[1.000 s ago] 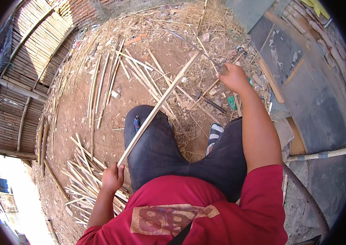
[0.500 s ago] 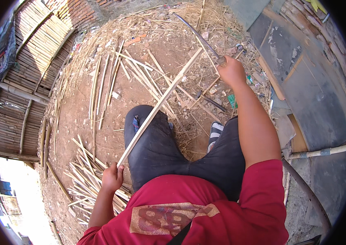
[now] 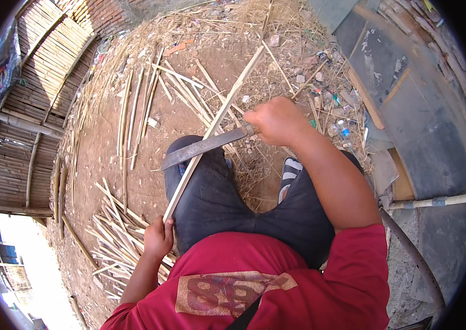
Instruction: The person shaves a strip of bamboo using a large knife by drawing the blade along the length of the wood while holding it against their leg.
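My left hand (image 3: 159, 237) is closed round the near end of a long pale bamboo strip (image 3: 232, 98), which slants up and away to the right across my left thigh. In my right hand (image 3: 278, 122) is the handle of a machete (image 3: 205, 146), mostly covered by the fingers. Its broad grey blade points left and lies across the strip, over my left knee. Whether the edge bites into the strip I cannot tell.
A heap of bamboo strips (image 3: 128, 250) lies left of me, with more strips (image 3: 145, 110) scattered ahead. Dark boards (image 3: 425, 132) stand along the right, and a bamboo slat panel (image 3: 46, 60) at the left. A plastic bottle (image 3: 344, 128) lies among litter.
My right hand has come down and to the left, bringing the machete from beyond the strip's far end to across its middle. My left hand has shifted slightly right, still gripping the strip.
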{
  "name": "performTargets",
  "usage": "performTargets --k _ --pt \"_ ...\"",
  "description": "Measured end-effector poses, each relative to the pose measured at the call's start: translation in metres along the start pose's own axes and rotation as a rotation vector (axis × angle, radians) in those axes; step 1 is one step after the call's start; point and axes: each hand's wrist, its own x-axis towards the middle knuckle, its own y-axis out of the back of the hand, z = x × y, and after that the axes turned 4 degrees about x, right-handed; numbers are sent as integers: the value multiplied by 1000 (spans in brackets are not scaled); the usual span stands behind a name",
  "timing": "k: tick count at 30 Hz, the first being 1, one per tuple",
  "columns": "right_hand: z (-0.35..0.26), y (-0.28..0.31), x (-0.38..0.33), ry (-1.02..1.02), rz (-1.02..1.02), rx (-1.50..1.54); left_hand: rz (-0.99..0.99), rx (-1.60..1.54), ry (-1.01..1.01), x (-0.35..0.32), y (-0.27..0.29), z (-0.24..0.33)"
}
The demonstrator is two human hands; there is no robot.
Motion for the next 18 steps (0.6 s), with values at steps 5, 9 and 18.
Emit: performTargets --k 5,9,18 --pt "52 -7 10 -557 85 336 51 102 -22 2 -11 -10" --pt "72 -8 2 -619 170 302 59 103 -16 0 -3 -10" --pt "-6 5 6 -77 -73 25 49 133 55 1 -12 -8"
